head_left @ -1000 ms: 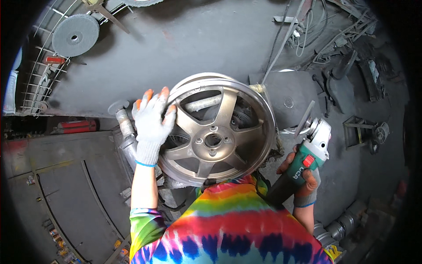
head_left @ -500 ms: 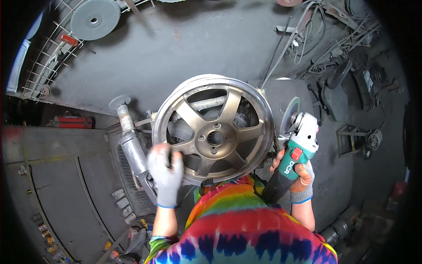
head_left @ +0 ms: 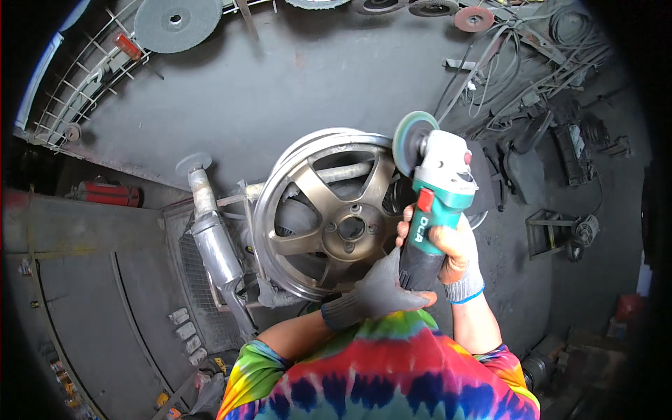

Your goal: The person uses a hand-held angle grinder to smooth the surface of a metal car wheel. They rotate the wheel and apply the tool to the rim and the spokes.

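Observation:
An angle grinder (head_left: 437, 203), green and white with a black rear end, stands tilted in front of the wheel's right side. Its round greenish-grey disc (head_left: 413, 143) points up and left, overlapping the rim's upper right edge in the picture. Around the green body, below the red switch, my gloved right hand (head_left: 455, 252) is closed. My left hand (head_left: 381, 290), in a grey glove, is wrapped about the grinder's black lower end; part of its grip is hidden. Behind both lies a bronze alloy wheel (head_left: 301, 182) with a bare metal lip, propped on a metal frame.
To the wheel's left is a silver power tool (head_left: 217, 241) with a round disc at its far end. A wire rack (head_left: 84, 91) and a large grey disc (head_left: 175, 24) are at the upper left. Cables (head_left: 490, 77) hang at the upper right, beyond a small metal stand (head_left: 549, 234).
My left hand has moved right, from the wheel's lower left to the grinder's rear end. The grinder and my right hand have shifted up and left, in front of the wheel.

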The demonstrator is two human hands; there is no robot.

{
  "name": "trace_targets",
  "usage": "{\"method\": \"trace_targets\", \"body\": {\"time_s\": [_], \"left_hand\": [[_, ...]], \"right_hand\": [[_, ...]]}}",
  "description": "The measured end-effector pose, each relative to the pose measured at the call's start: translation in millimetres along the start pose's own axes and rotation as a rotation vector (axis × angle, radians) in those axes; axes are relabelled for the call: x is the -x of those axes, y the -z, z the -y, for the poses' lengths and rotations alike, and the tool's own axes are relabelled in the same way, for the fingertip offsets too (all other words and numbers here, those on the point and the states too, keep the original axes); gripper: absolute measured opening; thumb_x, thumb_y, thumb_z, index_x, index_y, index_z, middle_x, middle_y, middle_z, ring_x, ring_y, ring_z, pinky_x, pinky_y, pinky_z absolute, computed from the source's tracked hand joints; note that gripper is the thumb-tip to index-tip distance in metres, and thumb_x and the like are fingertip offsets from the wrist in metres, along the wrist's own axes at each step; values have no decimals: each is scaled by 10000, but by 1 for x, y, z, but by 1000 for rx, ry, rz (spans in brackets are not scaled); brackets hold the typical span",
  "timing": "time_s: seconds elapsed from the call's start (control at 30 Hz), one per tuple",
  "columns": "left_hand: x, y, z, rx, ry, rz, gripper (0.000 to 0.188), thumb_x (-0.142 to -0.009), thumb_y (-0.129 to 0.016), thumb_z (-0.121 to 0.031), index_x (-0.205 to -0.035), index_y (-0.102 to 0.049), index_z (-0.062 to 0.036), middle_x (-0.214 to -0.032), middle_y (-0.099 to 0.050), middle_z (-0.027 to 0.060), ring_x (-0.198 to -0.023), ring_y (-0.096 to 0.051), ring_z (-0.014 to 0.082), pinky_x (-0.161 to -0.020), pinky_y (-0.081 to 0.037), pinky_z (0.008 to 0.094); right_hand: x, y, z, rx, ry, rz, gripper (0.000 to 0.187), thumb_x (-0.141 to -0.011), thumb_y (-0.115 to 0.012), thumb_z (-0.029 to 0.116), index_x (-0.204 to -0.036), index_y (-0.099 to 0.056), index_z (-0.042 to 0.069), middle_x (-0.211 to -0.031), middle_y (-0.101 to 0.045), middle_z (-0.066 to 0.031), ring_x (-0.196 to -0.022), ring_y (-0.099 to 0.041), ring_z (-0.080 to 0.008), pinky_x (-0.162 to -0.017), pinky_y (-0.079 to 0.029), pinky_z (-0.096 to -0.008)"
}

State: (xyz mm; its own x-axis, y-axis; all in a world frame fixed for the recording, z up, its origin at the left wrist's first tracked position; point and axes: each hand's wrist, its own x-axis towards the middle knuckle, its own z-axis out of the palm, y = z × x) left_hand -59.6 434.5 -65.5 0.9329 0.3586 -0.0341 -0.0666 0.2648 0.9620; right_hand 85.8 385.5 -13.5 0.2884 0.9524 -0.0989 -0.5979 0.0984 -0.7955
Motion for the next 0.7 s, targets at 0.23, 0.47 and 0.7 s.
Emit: {"method": "trace_targets", "body": {"time_s": [0.23,0.47,0.7], "left_hand": [[18,27,2,436,98,99,536,-788,-799,-87,-1240,-515,-40,-1080,-601,29,-973,-592,112,-843,-504,289],[26,44,31,1022,-130,-146,488,-913,-700,-473,-1204,-548,-112,-1157,-605,40,-1035,-576,140,-830,-482,346],[-7,65,-23,971,-107,-161,743,-944,-582,-568,-1449,-392,-57,-1365,-554,130,-1238,-562,264,-1088,-434,455]], "right_hand": [[-27,-45,4,70,-143,169,765,-687,-811,134,-1363,-473,14,-1087,-599,-93,-900,-644,-200,-815,-547,-336],[-42,-92,25,190,-351,89,653,-761,-781,172,-1332,-511,10,-1090,-609,-81,-876,-637,-162,-778,-547,-307],[-51,-126,33,527,-229,96,594,-825,-768,197,-1336,-524,18,-1223,-598,-41,-1070,-577,-124,-950,-458,-283]]}}
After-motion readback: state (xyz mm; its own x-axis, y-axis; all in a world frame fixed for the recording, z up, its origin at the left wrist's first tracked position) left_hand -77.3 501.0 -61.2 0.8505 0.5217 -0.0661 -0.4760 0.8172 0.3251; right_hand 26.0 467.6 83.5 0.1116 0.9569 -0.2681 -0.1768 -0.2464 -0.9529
